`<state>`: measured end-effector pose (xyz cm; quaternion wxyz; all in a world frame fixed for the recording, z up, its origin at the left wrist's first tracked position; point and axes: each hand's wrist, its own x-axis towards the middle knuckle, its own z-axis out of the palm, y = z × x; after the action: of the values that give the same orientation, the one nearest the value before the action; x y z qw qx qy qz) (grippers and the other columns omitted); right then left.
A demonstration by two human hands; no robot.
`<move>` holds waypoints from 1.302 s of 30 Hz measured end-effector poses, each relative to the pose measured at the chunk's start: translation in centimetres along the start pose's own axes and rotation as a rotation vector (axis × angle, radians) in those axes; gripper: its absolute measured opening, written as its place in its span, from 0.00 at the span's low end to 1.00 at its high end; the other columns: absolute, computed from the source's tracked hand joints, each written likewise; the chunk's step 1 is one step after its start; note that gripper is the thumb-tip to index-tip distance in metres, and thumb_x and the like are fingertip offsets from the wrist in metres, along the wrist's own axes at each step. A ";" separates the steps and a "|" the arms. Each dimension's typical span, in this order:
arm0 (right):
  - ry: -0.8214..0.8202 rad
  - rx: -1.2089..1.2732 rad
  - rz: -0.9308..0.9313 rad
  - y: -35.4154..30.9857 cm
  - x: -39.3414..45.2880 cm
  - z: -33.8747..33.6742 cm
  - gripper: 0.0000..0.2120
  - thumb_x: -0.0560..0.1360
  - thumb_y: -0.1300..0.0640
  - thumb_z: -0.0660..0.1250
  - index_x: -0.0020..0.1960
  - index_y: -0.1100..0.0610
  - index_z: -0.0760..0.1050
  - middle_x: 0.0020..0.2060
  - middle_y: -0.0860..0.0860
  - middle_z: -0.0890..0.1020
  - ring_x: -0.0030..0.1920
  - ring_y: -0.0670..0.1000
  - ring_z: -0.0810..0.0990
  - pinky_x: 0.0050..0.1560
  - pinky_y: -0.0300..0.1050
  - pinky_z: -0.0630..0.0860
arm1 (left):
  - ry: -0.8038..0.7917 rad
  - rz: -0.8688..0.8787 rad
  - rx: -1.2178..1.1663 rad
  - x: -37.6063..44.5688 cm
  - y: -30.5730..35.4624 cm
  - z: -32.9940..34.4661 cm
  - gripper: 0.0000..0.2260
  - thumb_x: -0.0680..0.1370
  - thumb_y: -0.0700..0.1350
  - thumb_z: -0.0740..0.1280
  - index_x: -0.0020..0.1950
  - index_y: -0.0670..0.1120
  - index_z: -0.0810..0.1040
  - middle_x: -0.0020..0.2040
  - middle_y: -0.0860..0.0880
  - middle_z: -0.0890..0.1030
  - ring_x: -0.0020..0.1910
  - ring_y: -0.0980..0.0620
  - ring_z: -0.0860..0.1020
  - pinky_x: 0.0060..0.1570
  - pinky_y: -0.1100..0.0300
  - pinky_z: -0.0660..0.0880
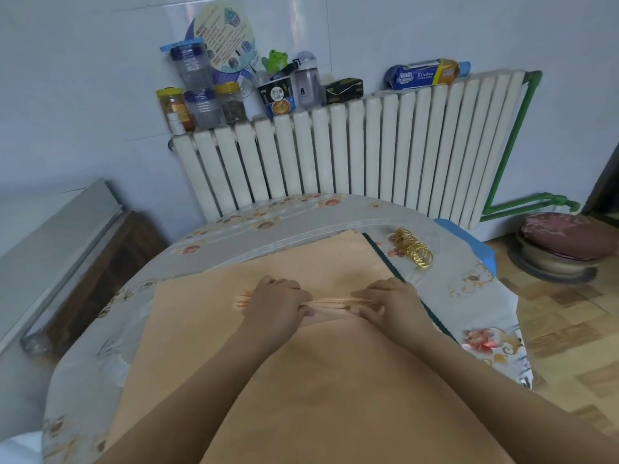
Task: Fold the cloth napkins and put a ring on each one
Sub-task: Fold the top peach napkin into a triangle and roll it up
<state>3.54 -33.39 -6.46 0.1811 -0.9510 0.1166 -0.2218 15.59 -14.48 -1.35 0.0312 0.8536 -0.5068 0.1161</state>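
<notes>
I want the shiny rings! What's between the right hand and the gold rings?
In the head view, peach napkin, its dark green edge and flowered tablecloth lie between the right hand and gold rings.

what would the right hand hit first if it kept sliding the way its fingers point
The right hand points across toward the left hand, so it would probably meet that hand first, along the gathered napkin pleats between them.

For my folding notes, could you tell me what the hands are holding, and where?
Both the left hand and right hand pinch the peach napkin along its gathered pleats, one at each end.
</notes>
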 end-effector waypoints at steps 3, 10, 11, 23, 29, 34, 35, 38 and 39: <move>0.138 -0.077 0.335 3.2 2.0 -0.4 0.26 0.72 0.40 0.66 0.66 0.50 0.72 0.60 0.52 0.76 0.59 0.55 0.72 0.56 0.48 0.69 | 0.067 -0.054 0.027 2.0 -0.4 0.5 0.12 0.80 0.52 0.60 0.58 0.54 0.80 0.54 0.54 0.80 0.55 0.52 0.75 0.48 0.59 0.56; 0.112 -0.174 0.767 8.1 6.2 -0.8 0.35 0.71 0.44 0.69 0.71 0.56 0.60 0.65 0.58 0.66 0.63 0.58 0.66 0.55 0.51 0.69 | 0.139 -0.027 0.076 5.7 -1.7 3.4 0.05 0.63 0.51 0.76 0.31 0.54 0.82 0.27 0.55 0.78 0.27 0.53 0.76 0.34 0.59 0.66; 0.115 -0.181 0.780 8.3 6.5 -0.7 0.34 0.72 0.45 0.68 0.72 0.55 0.60 0.65 0.58 0.66 0.63 0.58 0.66 0.53 0.51 0.70 | 0.168 -0.024 0.075 6.0 -1.7 3.7 0.04 0.63 0.52 0.73 0.31 0.54 0.82 0.27 0.55 0.77 0.27 0.54 0.76 0.33 0.59 0.67; 0.113 -0.081 0.752 9.5 5.7 -1.3 0.27 0.76 0.49 0.65 0.73 0.48 0.61 0.58 0.56 0.77 0.60 0.58 0.70 0.49 0.49 0.70 | 0.188 -0.004 0.038 6.0 -2.1 3.9 0.07 0.64 0.53 0.68 0.34 0.53 0.83 0.28 0.55 0.79 0.29 0.52 0.77 0.38 0.59 0.58; 0.216 0.060 0.748 7.7 3.6 -2.5 0.30 0.74 0.51 0.69 0.72 0.53 0.61 0.59 0.55 0.78 0.61 0.57 0.72 0.53 0.52 0.71 | 0.209 -0.011 0.026 4.6 -1.6 2.5 0.04 0.63 0.50 0.75 0.34 0.52 0.84 0.29 0.54 0.80 0.28 0.51 0.78 0.36 0.58 0.67; 0.146 0.290 0.564 3.8 -0.3 -4.4 0.21 0.71 0.56 0.71 0.63 0.52 0.73 0.51 0.49 0.80 0.48 0.48 0.76 0.45 0.40 0.69 | 0.164 -0.070 -0.027 1.2 -1.0 1.2 0.06 0.62 0.47 0.79 0.35 0.52 0.84 0.29 0.53 0.81 0.30 0.50 0.79 0.39 0.57 0.57; 0.105 0.327 0.527 3.2 -0.9 -4.5 0.19 0.71 0.57 0.72 0.61 0.50 0.75 0.49 0.47 0.80 0.45 0.46 0.76 0.43 0.37 0.69 | 0.172 -0.072 -0.029 0.7 -1.0 1.0 0.04 0.63 0.49 0.77 0.35 0.53 0.84 0.29 0.54 0.80 0.30 0.51 0.79 0.39 0.56 0.56; -0.004 0.431 0.426 1.2 -3.0 -4.6 0.17 0.70 0.60 0.73 0.56 0.48 0.76 0.47 0.45 0.80 0.44 0.40 0.77 0.40 0.26 0.70 | 0.176 -0.107 -0.064 -1.3 -0.7 0.6 0.02 0.66 0.49 0.74 0.37 0.54 0.84 0.31 0.54 0.82 0.33 0.51 0.80 0.42 0.58 0.58; -0.035 0.464 0.412 0.6 -3.5 -4.6 0.17 0.69 0.60 0.73 0.55 0.47 0.76 0.47 0.45 0.79 0.44 0.39 0.77 0.40 0.25 0.70 | 0.166 -0.111 -0.083 -1.9 -0.6 0.4 0.02 0.66 0.49 0.74 0.38 0.53 0.85 0.32 0.53 0.82 0.34 0.50 0.80 0.43 0.58 0.59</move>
<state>-1.75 -34.21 -4.24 0.4366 -0.8442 0.2499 -0.1850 15.34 -12.58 -2.18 0.1149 0.8657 -0.4589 0.1636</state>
